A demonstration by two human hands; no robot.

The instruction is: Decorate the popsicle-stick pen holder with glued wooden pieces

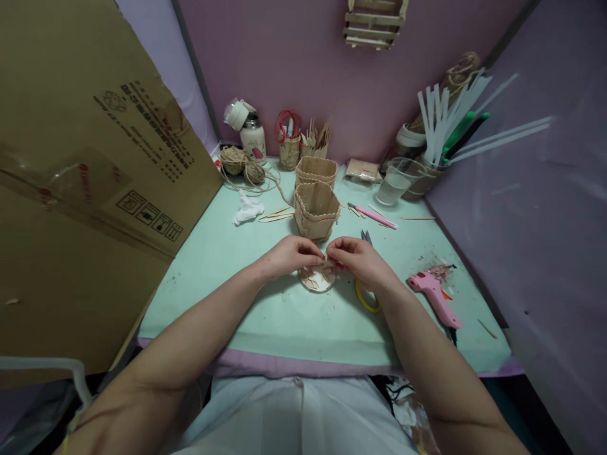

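Note:
My left hand point(306, 254) and my right hand point(353, 256) meet fingertip to fingertip above a small round dish point(317, 281) with thin wooden bits in it. Both hands are closed in a pinch. What the fingers hold is too small to make out. Just beyond them stands a wooden-stick basket point(317, 218) with a braided rim, and a second similar basket point(317, 168) is behind it. Under my right wrist lie scissors with a yellow handle point(367, 298), their middle hidden by my hand.
A pink glue gun point(436, 297) lies at right, a pink-handled craft knife point(377, 217) further back. Twine balls point(241, 164), a flask point(253, 139) and a plastic cup point(392, 186) line the back. A large cardboard box point(95, 189) walls the left side; glue sticks point(439, 123) jut out at right.

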